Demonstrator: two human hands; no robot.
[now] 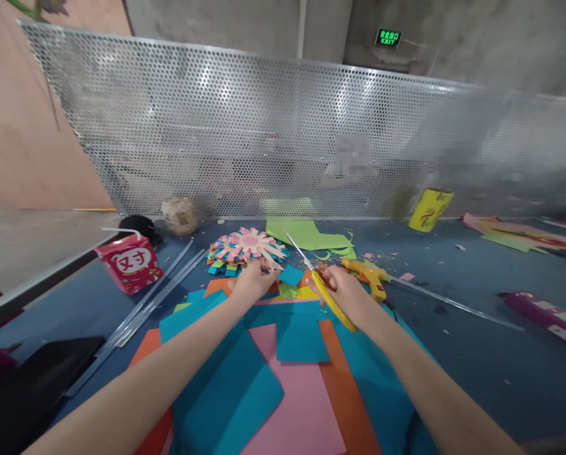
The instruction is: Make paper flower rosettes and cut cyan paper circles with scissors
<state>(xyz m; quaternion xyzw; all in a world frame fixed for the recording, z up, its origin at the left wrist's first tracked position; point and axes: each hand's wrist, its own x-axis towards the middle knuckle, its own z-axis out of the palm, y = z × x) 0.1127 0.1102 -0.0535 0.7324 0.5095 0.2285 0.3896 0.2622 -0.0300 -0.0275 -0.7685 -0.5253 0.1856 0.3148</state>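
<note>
My right hand (344,291) grips yellow-handled scissors (331,297), their blades pointing up and left toward the gap between my hands. My left hand (254,281) pinches a small cream paper piece (272,258). Just behind it lies a pile of fringed paper flowers (248,241) in pink, cream, blue and orange. Under my hands are spread sheets of craft paper: a large blue sheet (221,385), a pink sheet (301,398) and an orange strip (346,392). A small blue piece (292,275) lies between the hands.
A yellow glue gun (368,273) with a clear stick rests right of my right hand. Clear glue sticks (143,303) and a red drink carton (131,262) are left. Green paper (308,235), a yellow can (429,210) and a perforated metal screen (245,126) stand behind. A purple object (546,316) lies right.
</note>
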